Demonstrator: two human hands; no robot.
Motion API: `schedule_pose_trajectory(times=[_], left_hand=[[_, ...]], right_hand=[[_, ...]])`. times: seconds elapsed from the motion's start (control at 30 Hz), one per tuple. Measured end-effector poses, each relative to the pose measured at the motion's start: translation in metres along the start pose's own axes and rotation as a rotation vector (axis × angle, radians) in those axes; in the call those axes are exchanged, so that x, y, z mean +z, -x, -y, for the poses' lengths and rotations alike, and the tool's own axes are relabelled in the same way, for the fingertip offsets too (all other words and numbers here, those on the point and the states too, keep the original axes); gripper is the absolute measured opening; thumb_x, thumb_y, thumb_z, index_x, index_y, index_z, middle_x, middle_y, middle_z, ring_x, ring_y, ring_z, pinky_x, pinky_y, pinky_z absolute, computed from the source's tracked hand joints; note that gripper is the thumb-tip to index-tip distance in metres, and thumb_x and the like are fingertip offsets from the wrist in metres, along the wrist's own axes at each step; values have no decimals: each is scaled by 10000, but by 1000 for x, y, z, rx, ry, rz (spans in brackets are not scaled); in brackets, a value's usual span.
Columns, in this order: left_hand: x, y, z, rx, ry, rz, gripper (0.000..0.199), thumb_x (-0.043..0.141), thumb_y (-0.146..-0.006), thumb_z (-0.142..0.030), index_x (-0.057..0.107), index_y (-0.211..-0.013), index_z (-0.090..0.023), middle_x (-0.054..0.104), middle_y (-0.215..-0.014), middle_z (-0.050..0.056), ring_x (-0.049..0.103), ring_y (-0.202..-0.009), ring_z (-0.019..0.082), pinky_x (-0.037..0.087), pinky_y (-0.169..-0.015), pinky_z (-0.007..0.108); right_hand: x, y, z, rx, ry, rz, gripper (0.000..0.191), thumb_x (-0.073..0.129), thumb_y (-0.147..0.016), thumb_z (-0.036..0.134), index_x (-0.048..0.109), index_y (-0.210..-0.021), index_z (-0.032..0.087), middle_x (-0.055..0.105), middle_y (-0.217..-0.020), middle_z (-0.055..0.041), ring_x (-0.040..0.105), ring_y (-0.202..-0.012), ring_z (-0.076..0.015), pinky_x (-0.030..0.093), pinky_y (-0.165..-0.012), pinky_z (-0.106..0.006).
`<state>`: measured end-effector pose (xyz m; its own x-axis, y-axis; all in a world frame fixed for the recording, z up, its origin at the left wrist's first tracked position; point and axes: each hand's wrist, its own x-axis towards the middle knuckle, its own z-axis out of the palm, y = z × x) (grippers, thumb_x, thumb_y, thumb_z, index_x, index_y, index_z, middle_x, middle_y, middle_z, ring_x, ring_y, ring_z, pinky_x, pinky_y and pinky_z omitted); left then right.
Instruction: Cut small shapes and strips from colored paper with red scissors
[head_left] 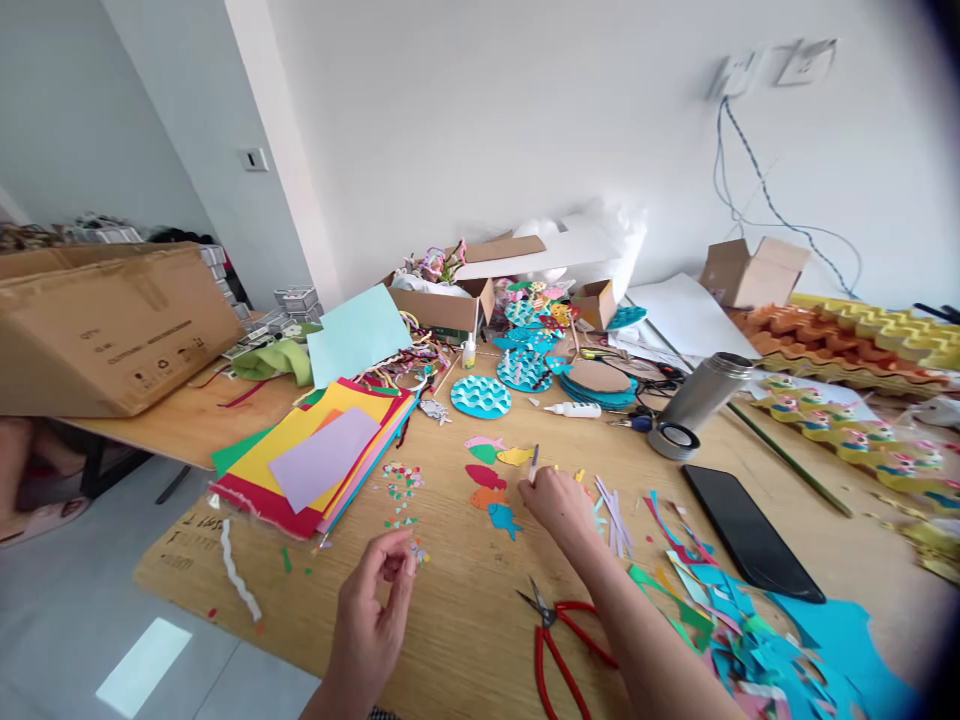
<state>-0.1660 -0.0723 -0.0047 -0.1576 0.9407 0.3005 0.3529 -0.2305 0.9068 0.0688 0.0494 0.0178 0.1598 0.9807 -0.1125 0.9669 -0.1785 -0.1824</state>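
Note:
My right hand (559, 505) is closed over the table around a slim, pale, pen-like stick (534, 460), which stands up from its fingers. Just left of it lie paper fish: a yellow fish (516, 456), a red fish (486, 477), an orange fish (488, 497) and a blue fish (505, 520), with pink and green ones above. Loosely curled, my left hand (375, 605) hovers with a gap between thumb and fingers, nothing visible in it. Close to its fingertips are small coloured paper dots (403, 490). Red-handled scissors (551, 625) lie open between my forearms.
Coloured paper sheets (322, 455) are stacked at left. A phone (752, 530), a steel flask (705, 393) and paper scraps (757, 630) occupy the right side. Behind the fish are a wavy blue disc (480, 397) and a glue bottle (574, 410). A large carton (112, 330) stands far left.

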Motion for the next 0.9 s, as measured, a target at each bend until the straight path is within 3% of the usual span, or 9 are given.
schedule_pose_trajectory(times=[0.13, 0.27, 0.53, 0.7, 0.9], left_hand=[[-10, 9, 9, 212, -175, -15, 211, 533, -847, -183, 569, -1054, -204, 665, -861, 36, 648, -734, 138, 538, -664, 231], [-18, 12, 12, 327, -259, 4, 215, 514, -845, -119, 567, -1035, -205, 654, -879, 43, 632, -792, 144, 529, -705, 239], [-34, 20, 20, 386, -406, 22, 213, 529, -840, -130, 575, -1031, -214, 632, -928, 56, 603, -888, 173, 516, -773, 282], [-37, 26, 26, 385, -463, 5, 217, 518, -835, -101, 576, -1017, -205, 619, -951, 69, 586, -928, 181, 522, -795, 306], [-46, 29, 33, 470, -581, 57, 328, 508, -825, -60, 556, -1127, -180, 597, -1155, 100, 489, -1181, 218, 467, -961, 373]], right_hand=[[-12, 11, -4, -25, -12, -41, 357, 396, -831, 306, 695, -699, 164, 724, -744, -135, 675, -715, -244, 381, -568, -273], [-23, 10, -22, -35, -2, -84, 374, 358, -863, 338, 658, -689, 199, 719, -719, -81, 653, -678, -196, 340, -533, -245], [-41, -40, -65, -177, 202, -13, 303, 397, -881, 293, 651, -773, 166, 709, -813, -117, 657, -732, -218, 310, -535, -259], [-35, -70, -69, -262, 328, 33, 285, 385, -913, 266, 640, -881, 143, 686, -941, -153, 669, -818, -262, 374, -584, -284], [-17, -93, -74, -283, 400, 32, 260, 405, -926, 256, 623, -930, 114, 670, -948, -148, 663, -856, -272, 430, -611, -316]])
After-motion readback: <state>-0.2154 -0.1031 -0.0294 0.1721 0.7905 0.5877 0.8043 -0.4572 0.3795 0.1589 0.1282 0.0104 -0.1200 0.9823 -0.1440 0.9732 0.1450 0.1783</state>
